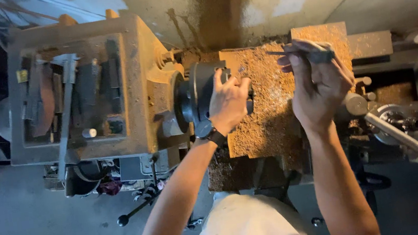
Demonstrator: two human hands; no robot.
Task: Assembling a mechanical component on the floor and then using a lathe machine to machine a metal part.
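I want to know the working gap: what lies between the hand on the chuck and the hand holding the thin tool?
In the head view, only the shavings-covered lathe carriage shows between the left hand on the chuck and the right hand gripping the dark tool.

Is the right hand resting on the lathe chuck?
No, the right hand is raised over the chip-covered carriage holding a thin tool; the left hand grips the chuck.

one lathe point(87, 94), one chuck point(199, 95), two hands, one wristwatch point(209, 132), one slim tool point(311, 55)
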